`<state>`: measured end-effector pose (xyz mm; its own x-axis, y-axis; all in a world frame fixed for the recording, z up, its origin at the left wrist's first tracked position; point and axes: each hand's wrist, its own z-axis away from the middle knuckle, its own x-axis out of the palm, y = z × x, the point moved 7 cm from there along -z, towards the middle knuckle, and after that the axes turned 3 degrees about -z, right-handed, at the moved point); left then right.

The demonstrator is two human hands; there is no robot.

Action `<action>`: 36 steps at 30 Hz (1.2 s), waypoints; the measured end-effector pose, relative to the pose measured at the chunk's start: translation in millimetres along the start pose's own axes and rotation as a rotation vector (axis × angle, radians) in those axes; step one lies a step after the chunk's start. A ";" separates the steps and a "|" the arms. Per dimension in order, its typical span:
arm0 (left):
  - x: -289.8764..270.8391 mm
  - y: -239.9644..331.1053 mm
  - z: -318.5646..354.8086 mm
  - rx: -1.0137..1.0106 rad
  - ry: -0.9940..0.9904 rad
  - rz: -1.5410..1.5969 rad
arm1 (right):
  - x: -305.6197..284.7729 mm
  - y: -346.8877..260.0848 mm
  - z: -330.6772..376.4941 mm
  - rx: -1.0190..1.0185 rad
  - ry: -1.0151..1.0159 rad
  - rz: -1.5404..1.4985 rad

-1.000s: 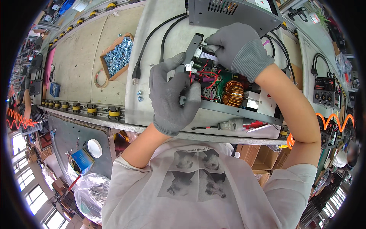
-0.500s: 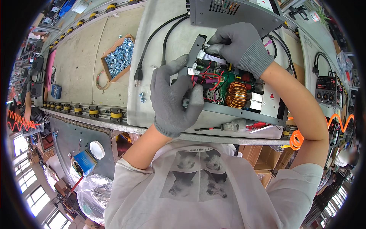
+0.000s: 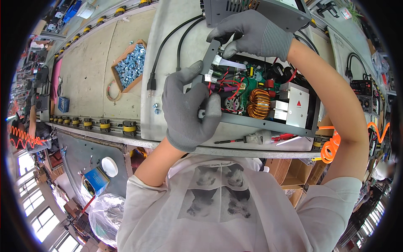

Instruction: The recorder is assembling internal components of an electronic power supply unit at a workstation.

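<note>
An open grey metal chassis (image 3: pixel 268 124) lies on the workbench, showing a green circuit board (image 3: pixel 247 86), a copper coil (image 3: pixel 258 103) and red wires. My left hand (image 3: pixel 187 109), in a grey glove, grips the chassis's near left corner, thumb over the front wall. My right hand (image 3: pixel 252 35), also gloved, pinches a white ribbon cable connector (image 3: pixel 228 63) at the chassis's far left edge.
A grey cover unit (image 3: pixel 260 12) sits behind the chassis. Two black power cords (image 3: pixel 168 50) run left, ending in a plug (image 3: pixel 151 86). A cardboard tray of silver screws (image 3: pixel 130 65) lies further left. A screwdriver (image 3: pixel 252 138) rests at the bench's front edge. An orange coiled hose (image 3: pixel 331 145) hangs at right.
Both hands stay on the chassis. The right hand's fingers have shifted slightly along the white ribbon connector; the view has moved a little.
</note>
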<state>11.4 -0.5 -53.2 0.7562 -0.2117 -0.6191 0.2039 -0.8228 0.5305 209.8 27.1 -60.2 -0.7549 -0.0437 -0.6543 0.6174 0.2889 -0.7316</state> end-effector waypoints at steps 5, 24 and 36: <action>0.4 1.2 0.0 -0.031 0.003 0.032 | 0.1 7.3 1.6 0.109 -0.042 -0.081; -4.7 4.4 17.4 -0.041 0.173 0.078 | 33.1 -71.3 51.8 0.601 -0.009 -0.585; 3.5 0.5 14.5 -0.041 0.033 -0.008 | 30.0 -63.8 41.7 0.411 0.144 0.293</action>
<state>5.1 -9.3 -63.5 0.7746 -0.1871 -0.6041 0.2350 -0.8018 0.5495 157.0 -32.5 -41.1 -0.5425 0.1234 -0.8309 0.8210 -0.1314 -0.5556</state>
